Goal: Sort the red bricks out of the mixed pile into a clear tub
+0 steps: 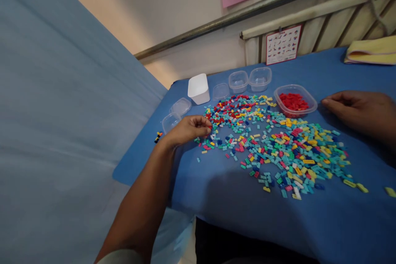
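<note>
Picking through the loose bricks [272,144] spread across the blue table [185,177] looks like the step in hand, and the next move calls for a fine pinch. The left hand [189,128] reaches low to their left edge, thumb and forefinger drawn near each other (whether clamped on a brick, one cannot tell). The right hand [360,111] curls just beside the tub [310,102] of red bricks [293,102], its grip likewise unclear.

I watch through one camera on the person's head. It looks forward and down from close above the blue worktop [198,177]. My view leans, so the long pipe [216,25] behind climbs toward the right.
</note>
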The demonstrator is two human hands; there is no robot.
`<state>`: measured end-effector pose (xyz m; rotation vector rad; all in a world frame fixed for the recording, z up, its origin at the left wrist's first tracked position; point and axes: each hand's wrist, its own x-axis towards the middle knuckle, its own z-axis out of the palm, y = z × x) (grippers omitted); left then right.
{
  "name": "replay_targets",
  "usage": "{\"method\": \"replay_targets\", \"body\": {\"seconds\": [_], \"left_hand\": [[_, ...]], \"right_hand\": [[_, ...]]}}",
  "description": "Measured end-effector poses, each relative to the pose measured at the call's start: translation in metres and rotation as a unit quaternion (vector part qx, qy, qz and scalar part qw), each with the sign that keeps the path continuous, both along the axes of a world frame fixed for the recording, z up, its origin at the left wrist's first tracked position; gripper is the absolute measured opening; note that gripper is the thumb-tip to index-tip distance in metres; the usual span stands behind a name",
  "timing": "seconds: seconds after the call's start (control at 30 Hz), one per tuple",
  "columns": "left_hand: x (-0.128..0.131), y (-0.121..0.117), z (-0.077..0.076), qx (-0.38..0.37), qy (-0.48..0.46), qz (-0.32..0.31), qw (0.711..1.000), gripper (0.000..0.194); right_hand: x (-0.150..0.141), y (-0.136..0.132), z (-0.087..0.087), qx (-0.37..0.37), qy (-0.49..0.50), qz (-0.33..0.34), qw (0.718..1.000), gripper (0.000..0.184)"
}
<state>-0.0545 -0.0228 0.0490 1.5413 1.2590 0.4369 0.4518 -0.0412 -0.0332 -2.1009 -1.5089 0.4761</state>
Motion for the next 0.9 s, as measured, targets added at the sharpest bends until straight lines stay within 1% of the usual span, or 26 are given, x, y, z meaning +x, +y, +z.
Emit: {"method": "replay_targets", "body": {"seconds": [0.07,0.17,0.23,0.33,0.4,0.47,0.53,0.6,0.67,0.7,0.73,0.8,0.83,0.9], "left_hand": [[0.014,-0.001,0.004,-0.007,-0.045,0.005,0.999,0.041],[0.047,0.003,0.01,0.001,-0.08,-0.015,0.997,0.038],[0.077,0.009,0.012,0.021,-0.089,-0.037,0.995,0.034],[0.127,0.02,0.014,0.064,-0.099,-0.077,0.99,0.026],[0.162,0.028,0.015,0.12,-0.095,-0.111,0.982,0.019],[0.195,0.036,0.016,0.2,-0.073,-0.148,0.966,0.013],[0.223,0.043,0.016,0.297,-0.007,-0.176,0.939,0.011],[0.245,0.049,0.015,0.381,0.09,-0.213,0.895,0.015],[0.26,0.052,0.015,0.424,0.178,-0.254,0.851,0.02],[0.265,0.053,0.015,0.428,0.208,-0.279,0.834,0.021],[0.269,0.053,0.016,0.423,0.227,-0.301,0.824,0.023],[0.269,0.052,0.019,0.411,0.236,-0.329,0.817,0.026],[0.265,0.05,0.021,0.409,0.227,-0.329,0.821,0.028],[0.249,0.047,0.027,0.408,0.194,-0.295,0.842,0.031]], "right_hand": [[0.0,0.001,-0.002,0.007,-0.007,0.003,1.0,0.048],[-0.001,0.002,-0.003,0.029,-0.012,0.021,0.999,0.049],[-0.002,0.002,-0.002,0.044,0.0,0.031,0.999,0.049],[-0.002,0.003,-0.001,0.053,0.004,0.043,0.998,0.048],[-0.003,0.003,-0.001,0.059,0.002,0.049,0.997,0.046],[-0.003,0.003,-0.001,0.066,0.002,0.053,0.996,0.043],[-0.003,0.003,0.0,0.072,0.003,0.056,0.996,0.04],[-0.003,0.003,0.001,0.079,0.006,0.059,0.995,0.038],[-0.004,0.003,0.003,0.083,0.009,0.065,0.994,0.037],[-0.004,0.003,0.004,0.081,0.011,0.068,0.994,0.037],[-0.004,0.003,0.005,0.078,0.013,0.071,0.994,0.037],[-0.004,0.002,0.006,0.072,0.014,0.07,0.995,0.036],[-0.004,0.002,0.006,0.072,0.014,0.067,0.995,0.036],[-0.003,0.002,0.006,0.074,0.018,0.065,0.995,0.036]]}}
